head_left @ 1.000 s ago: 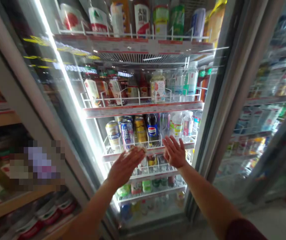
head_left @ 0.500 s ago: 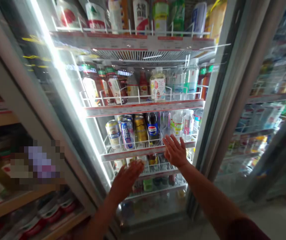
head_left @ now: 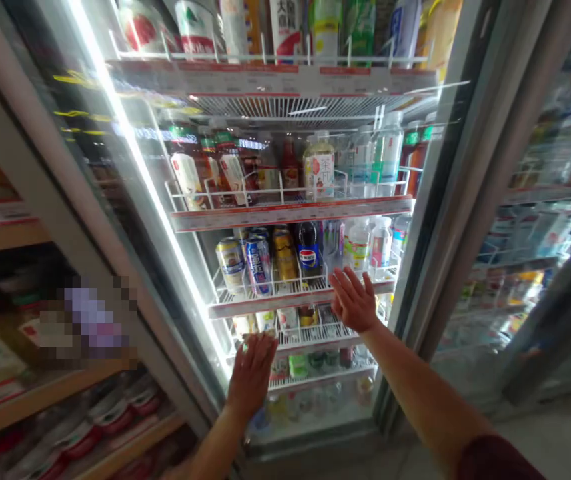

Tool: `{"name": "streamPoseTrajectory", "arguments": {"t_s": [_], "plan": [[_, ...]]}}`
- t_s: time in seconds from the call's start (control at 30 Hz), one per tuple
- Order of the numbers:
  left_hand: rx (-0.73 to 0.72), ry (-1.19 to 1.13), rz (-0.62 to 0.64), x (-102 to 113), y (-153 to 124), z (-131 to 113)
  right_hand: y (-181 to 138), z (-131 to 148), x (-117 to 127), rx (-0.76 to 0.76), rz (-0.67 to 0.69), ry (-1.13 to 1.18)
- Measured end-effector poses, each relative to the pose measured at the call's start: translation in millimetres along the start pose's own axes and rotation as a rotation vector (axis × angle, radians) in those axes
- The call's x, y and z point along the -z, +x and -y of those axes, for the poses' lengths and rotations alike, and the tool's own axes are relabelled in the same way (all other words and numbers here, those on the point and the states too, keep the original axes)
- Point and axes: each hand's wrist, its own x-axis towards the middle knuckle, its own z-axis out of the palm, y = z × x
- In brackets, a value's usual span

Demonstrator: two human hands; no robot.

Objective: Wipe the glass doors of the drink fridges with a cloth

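both palms spread and empty: left hand (head_left: 251, 373) low, right hand (head_left: 352, 300) near the pepsi bottle (head_left: 309, 250)

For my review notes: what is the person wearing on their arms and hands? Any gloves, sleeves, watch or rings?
The left hand and the right hand are bare, without gloves. No ring, watch or band shows on either. Both forearms are uncovered. A dark red sleeve covers the right upper arm at the picture's lower edge; the left arm leaves the frame before any sleeve shows.
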Motion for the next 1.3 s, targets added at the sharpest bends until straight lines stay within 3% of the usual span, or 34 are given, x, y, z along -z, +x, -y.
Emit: {"name": "streamPoseTrajectory", "arguments": {"t_s": [0.07, 0.13, 0.2, 0.27, 0.37, 0.47, 0.53, 0.6, 0.73, 0.8, 0.9, 0.97, 1.03, 1.13, 1.23, 1.3], "plan": [[-0.031, 0.006, 0.008, 3.8, 2.5, 12.6, -1.0, -0.1, -0.5, -0.006, 0.008, 0.007], [0.0, 0.056, -0.059, 17.9, 26.5, 41.0, -1.3, 0.1, -0.7, -0.013, 0.013, 0.011], [0.106, 0.1, -0.176, 33.3, 57.8, 68.1, -0.8, 0.5, -0.4, -0.01, 0.007, 0.015], [0.216, 0.108, -0.256, 40.6, 78.6, 77.1, -0.1, 0.8, 0.0, -0.005, 0.001, 0.016], [0.223, 0.065, -0.237, 29.6, 71.4, 45.1, 1.0, 0.9, 0.5, -0.002, 0.0, 0.012], [-0.004, -0.027, -0.088, 6.9, 41.7, -8.3, 2.1, 1.1, 1.0, 0.001, -0.02, 0.005], [-0.144, -0.069, -0.009, -1.1, 37.0, -26.8, 2.5, 1.3, 1.1, 0.004, -0.024, 0.005], [-0.158, -0.059, -0.02, 2.5, 54.5, -22.5, 2.5, 1.4, 1.1, 0.003, -0.015, 0.007], [0.038, 0.03, -0.221, 28.3, 119.9, 14.4, 1.7, 1.6, 0.7, -0.002, -0.011, 0.008], [0.129, 0.035, -0.281, 32.7, 135.4, 16.6, 1.7, 1.7, 0.4, -0.004, -0.012, 0.008], [0.131, -0.009, -0.206, 19.6, 118.9, -12.9, 2.0, 1.9, -0.1, -0.004, -0.021, 0.007], [-0.047, -0.056, -0.093, 6.5, 98.0, -36.9, 1.7, 1.8, -0.8, -0.007, -0.028, 0.003], [-0.226, -0.092, -0.019, 0.4, 89.0, -46.0, 0.8, 1.4, -1.5, -0.012, -0.021, -0.002], [-0.218, -0.07, -0.039, 15.4, 112.7, -19.1, -1.0, 0.5, -2.2, -0.01, -0.001, -0.004], [0.01, -0.013, -0.174, 46.0, 154.8, 29.3, -1.6, 0.4, -2.2, -0.007, 0.002, -0.006], [0.18, -0.006, -0.263, 58.2, 168.9, 47.6, -1.2, 0.7, -1.9, -0.008, -0.002, -0.008]]}}
